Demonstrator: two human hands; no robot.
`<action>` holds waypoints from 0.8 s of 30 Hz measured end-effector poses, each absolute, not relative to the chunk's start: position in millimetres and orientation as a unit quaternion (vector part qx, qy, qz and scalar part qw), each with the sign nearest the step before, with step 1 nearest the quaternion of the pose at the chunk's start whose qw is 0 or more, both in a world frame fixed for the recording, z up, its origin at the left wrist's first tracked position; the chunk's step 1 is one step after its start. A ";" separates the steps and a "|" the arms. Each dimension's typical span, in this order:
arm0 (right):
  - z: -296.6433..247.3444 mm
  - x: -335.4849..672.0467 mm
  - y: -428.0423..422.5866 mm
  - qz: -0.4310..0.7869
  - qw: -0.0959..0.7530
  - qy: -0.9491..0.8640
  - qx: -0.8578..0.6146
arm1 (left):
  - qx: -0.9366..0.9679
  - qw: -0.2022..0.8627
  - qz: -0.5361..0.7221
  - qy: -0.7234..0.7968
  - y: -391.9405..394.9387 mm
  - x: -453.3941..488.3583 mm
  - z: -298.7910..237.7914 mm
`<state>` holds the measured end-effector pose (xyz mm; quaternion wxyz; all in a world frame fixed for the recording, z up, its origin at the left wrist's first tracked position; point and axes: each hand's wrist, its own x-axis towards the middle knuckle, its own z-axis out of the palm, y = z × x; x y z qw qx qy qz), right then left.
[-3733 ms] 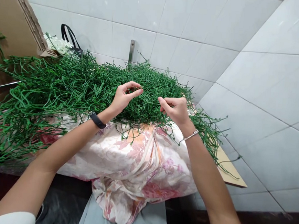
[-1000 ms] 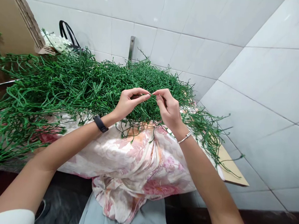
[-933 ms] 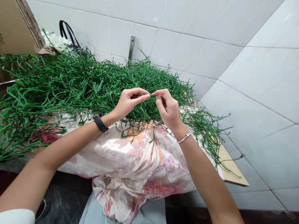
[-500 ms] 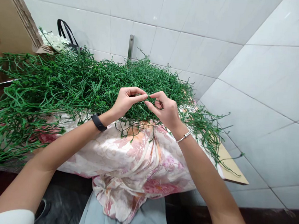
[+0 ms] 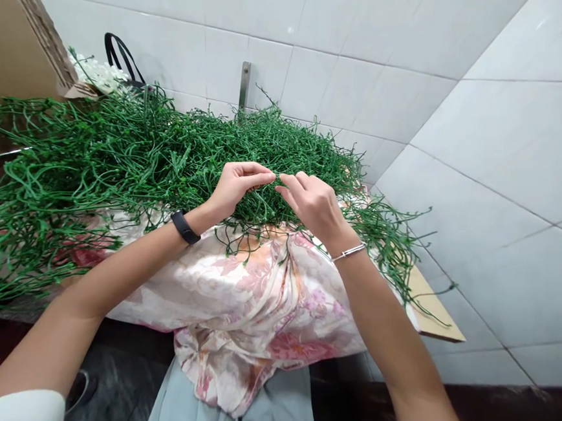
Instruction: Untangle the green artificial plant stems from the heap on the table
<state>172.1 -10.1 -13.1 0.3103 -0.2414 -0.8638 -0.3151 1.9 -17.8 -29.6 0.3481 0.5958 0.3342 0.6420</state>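
Above a big pile of thin green artificial stems (image 5: 168, 156), my two hands meet almost fingertip to fingertip. My left hand (image 5: 239, 182) pinches thumb against forefinger, with a tiny bit of green showing at the tips, apparently the end of a stem. Facing it, my right hand (image 5: 313, 203) has its fingers curled and its thumb and forefinger close together beside that green bit. Anything between the right fingertips is too small to make out. Stems directly below and behind the hands blend with whatever they hold.
A floral cloth (image 5: 236, 285) lies under the pile and hangs over my lap. At left stands a cardboard box (image 5: 27, 28), with white flowers (image 5: 99, 74) and a black strap (image 5: 122, 58) beside it. A board corner (image 5: 433, 307) juts out right. Tiled wall (image 5: 373, 29) closes the back.
My right hand has turned, with its back now more toward me, and its thumb and forefinger have drawn closer together. My left hand keeps its pinch in nearly the same place.
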 end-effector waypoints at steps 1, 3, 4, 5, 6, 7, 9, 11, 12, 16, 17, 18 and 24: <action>-12.9 171.8 -10.0 -0.317 0.313 -0.862 -0.241 | 0.596 0.348 0.642 0.335 -17.5 1.7 -29.8; -13.2 170.8 -9.4 -0.301 0.325 -0.863 -0.241 | 0.593 0.351 0.644 0.332 -17.0 1.6 -30.2; -13.4 170.3 -9.1 -0.287 0.333 -0.865 -0.242 | 0.590 0.354 0.646 0.331 -17.0 1.8 -30.4; -13.6 169.7 -8.9 -0.272 0.340 -0.867 -0.243 | 0.587 0.356 0.647 0.332 -17.1 2.1 -30.5; -13.7 169.1 -9.1 -0.255 0.344 -0.870 -0.244 | 0.584 0.357 0.648 0.333 -17.3 2.5 -30.6; -13.8 168.5 -9.6 -0.235 0.349 -0.873 -0.247 | 0.582 0.359 0.648 0.334 -17.6 2.9 -30.6; -13.7 167.2 -11.4 -0.171 0.370 -0.877 -0.255 | 0.581 0.363 0.649 0.332 -18.3 3.5 -30.7; -13.8 165.8 -13.5 -0.067 0.401 -0.875 -0.264 | 0.582 0.365 0.650 0.325 -19.0 3.9 -30.8; -14.1 165.1 -14.3 -0.005 0.415 -0.869 -0.268 | 0.582 0.365 0.651 0.322 -19.2 4.0 -30.8; -15.9 161.3 -13.2 0.246 0.436 -0.823 -0.266 | 0.583 0.367 0.651 0.319 -19.6 4.4 -31.6; -16.2 160.3 -12.2 0.304 0.437 -0.805 -0.261 | 0.585 0.366 0.651 0.316 -19.5 4.6 -31.9; -16.3 159.4 -11.1 0.359 0.436 -0.785 -0.253 | 0.589 0.364 0.650 0.312 -19.4 4.7 -32.2; -15.0 159.8 -8.1 0.571 0.388 -0.693 -0.208 | 0.628 0.316 0.646 0.297 -21.4 4.7 -31.6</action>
